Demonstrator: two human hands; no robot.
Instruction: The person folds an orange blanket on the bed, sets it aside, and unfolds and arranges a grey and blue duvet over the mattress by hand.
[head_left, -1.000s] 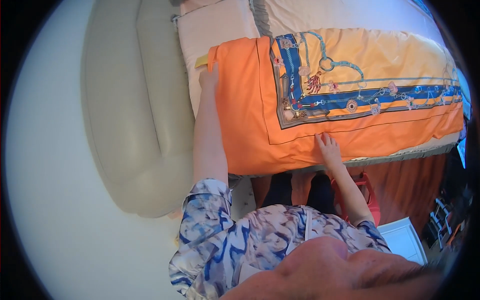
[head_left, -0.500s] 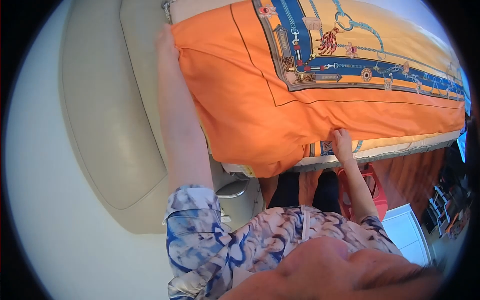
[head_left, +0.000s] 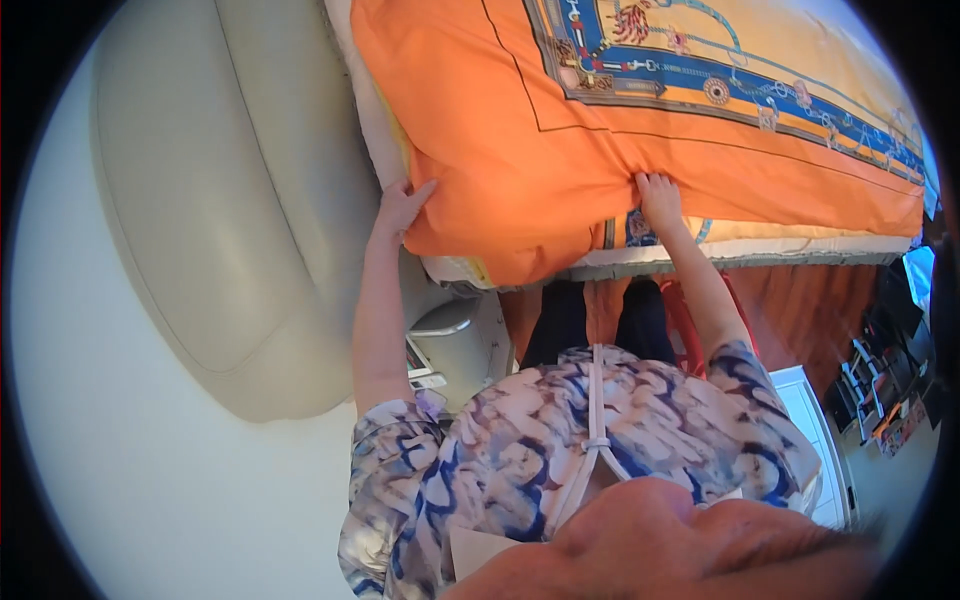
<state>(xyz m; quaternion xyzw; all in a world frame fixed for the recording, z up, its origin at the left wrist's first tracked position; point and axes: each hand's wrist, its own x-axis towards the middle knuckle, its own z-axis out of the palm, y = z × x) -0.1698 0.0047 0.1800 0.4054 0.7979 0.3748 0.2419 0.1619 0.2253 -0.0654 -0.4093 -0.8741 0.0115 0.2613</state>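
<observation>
A bright orange duvet, with a patterned blue and yellow panel, lies over the bed. My left hand rests against its left edge near the front corner, thumb spread apart from the fingers and touching the orange cloth. At the front edge, my right hand has its fingers curled over the fabric and grips it, drawing creases into the cloth. Below that hand a strip of the patterned underside shows. Folds hide the fingertips of the right hand.
A beige padded headboard stands to the left of the mattress. Close to my body are a grey bedside cabinet and a red stool. A white box-like unit stands at the right, on the wooden floor side.
My left hand has let go of the duvet's far left corner and come down along its edge toward me. My right hand keeps its grip on the front edge. The view has shifted.
</observation>
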